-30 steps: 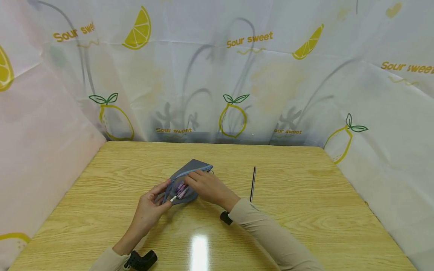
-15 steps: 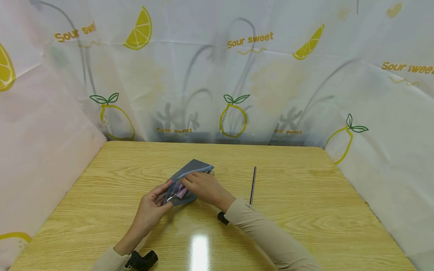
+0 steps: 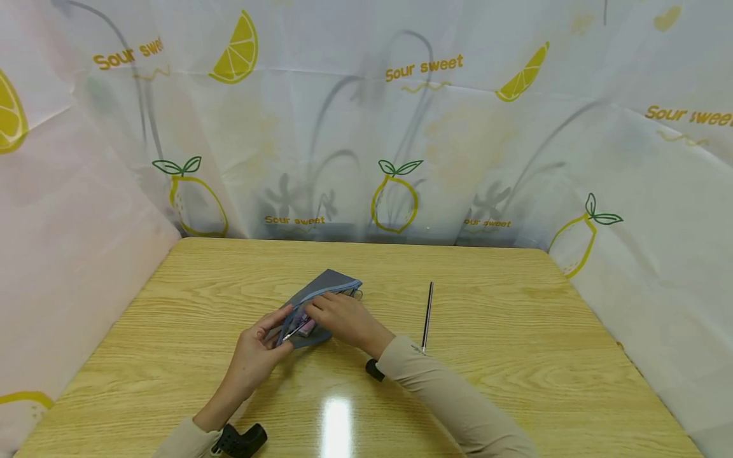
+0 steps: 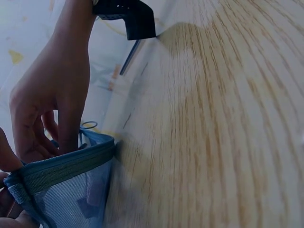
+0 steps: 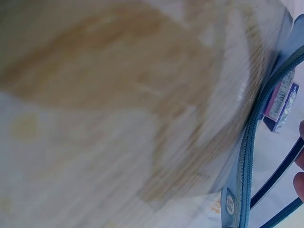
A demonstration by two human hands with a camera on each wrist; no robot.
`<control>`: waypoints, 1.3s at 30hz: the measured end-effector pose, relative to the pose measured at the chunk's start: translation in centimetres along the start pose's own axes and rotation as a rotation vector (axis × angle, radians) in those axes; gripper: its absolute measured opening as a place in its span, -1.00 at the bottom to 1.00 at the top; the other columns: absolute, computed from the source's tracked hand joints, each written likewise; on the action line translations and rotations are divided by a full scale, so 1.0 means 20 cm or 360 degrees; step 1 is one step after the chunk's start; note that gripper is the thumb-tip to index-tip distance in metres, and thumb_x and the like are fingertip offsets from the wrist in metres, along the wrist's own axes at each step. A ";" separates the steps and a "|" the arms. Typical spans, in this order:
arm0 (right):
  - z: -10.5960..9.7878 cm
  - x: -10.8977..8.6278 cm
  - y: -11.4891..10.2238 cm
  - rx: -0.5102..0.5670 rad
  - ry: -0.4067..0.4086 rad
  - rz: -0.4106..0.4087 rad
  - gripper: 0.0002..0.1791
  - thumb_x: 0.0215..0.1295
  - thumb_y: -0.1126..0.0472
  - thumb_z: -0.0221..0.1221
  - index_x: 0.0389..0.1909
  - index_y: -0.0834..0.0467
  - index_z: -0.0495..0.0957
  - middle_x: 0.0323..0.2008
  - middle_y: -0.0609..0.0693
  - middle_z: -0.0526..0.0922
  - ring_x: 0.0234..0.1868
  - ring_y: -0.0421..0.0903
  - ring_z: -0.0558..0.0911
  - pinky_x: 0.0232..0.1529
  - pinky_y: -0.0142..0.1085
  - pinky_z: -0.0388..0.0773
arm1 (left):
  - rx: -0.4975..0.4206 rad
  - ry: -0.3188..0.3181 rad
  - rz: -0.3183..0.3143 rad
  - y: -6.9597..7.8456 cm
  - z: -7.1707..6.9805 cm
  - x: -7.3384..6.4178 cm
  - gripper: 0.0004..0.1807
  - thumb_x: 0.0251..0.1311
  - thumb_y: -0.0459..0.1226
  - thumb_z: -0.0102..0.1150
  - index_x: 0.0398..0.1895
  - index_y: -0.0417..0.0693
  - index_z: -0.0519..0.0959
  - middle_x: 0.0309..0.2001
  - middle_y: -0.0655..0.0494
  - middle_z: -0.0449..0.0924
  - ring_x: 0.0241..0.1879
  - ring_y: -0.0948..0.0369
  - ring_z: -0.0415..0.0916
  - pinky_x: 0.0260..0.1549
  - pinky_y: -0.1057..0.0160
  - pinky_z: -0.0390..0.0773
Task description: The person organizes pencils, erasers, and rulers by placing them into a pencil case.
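A blue-grey zippered mesh pouch (image 3: 330,277) lies mid-table with its mouth open. My left hand (image 3: 252,356) grips the near left end of its mouth between thumb and fingers. My right hand (image 3: 349,323) reaches over the opening, fingertips inside, pinching a slim dark pencil (image 5: 278,174) that slants across the mouth; its light tip points toward the left thumb in the head view. Inside the pouch sits a small pink and purple box (image 5: 280,104) with a barcode, perhaps an eraser. The right fingertips are partly hidden behind the zipper band (image 4: 71,166) in the left wrist view.
A second thin dark pencil (image 3: 427,315) lies on the wooden table (image 3: 515,331) to the right, its near end beside the right sleeve (image 3: 446,388). A white sheet with lemon prints (image 3: 343,127) rises behind the table and along both sides.
The right hand has shifted slightly left and down with the pencil, whose light tip has dropped lower into the pouch mouth. The left hand keeps its grip almost unmoved.
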State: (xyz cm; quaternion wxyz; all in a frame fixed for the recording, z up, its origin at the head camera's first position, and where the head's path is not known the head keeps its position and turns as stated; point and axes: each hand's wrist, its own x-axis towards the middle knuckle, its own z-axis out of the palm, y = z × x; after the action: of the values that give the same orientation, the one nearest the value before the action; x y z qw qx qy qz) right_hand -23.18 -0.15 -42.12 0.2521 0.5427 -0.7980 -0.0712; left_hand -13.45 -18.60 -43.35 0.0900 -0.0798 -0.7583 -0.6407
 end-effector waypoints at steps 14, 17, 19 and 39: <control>-0.01 0.01 -0.01 0.0093 -0.0159 0.0007 -0.76 0.36 0.22 0.20 0.02 0.07 0.59 -0.06 -0.07 0.59 -0.05 -0.16 0.58 -0.02 -0.40 0.50 | -0.0005 -0.0027 -0.0003 -0.01 0.00 -0.01 -0.37 0.05 -0.71 0.06 0.29 -0.42 0.37 0.30 -0.32 0.27 0.19 -0.20 0.36 -0.02 0.45 0.47; -0.01 0.01 -0.02 0.0092 -0.0196 -0.0004 -0.78 0.38 0.20 0.18 0.01 0.06 0.60 -0.07 -0.07 0.60 -0.06 -0.17 0.59 -0.03 -0.41 0.51 | 0.0009 -0.0037 -0.0014 -0.01 0.00 -0.01 -0.37 0.05 -0.70 0.07 0.29 -0.41 0.37 0.31 -0.31 0.28 0.20 -0.18 0.35 0.02 0.39 0.47; -0.01 0.01 -0.02 0.0087 -0.0213 -0.0003 -0.79 0.39 0.20 0.17 0.00 0.05 0.61 -0.08 -0.08 0.60 -0.06 -0.17 0.59 -0.04 -0.41 0.51 | 0.0024 -0.0044 -0.0019 0.00 0.00 -0.01 -0.37 0.06 -0.70 0.08 0.29 -0.40 0.37 0.31 -0.30 0.28 0.21 -0.18 0.35 0.05 0.32 0.47; -0.02 0.02 -0.03 0.0128 -0.0241 0.0050 -0.78 0.37 0.21 0.19 0.01 0.05 0.59 -0.05 -0.08 0.60 -0.04 -0.18 0.57 -0.05 -0.42 0.51 | 0.0151 -0.0079 0.0013 -0.01 0.00 -0.01 -0.37 0.01 -0.70 0.11 0.26 -0.38 0.42 0.28 -0.26 0.35 0.25 -0.18 0.30 0.12 0.09 0.39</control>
State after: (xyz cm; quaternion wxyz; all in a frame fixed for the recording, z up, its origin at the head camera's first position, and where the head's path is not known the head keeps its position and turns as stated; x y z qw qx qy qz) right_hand -22.60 -0.66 -41.82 0.1700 0.5328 -0.8255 -0.0760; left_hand -13.34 -18.68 -43.55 0.0774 -0.0946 -0.7894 -0.6015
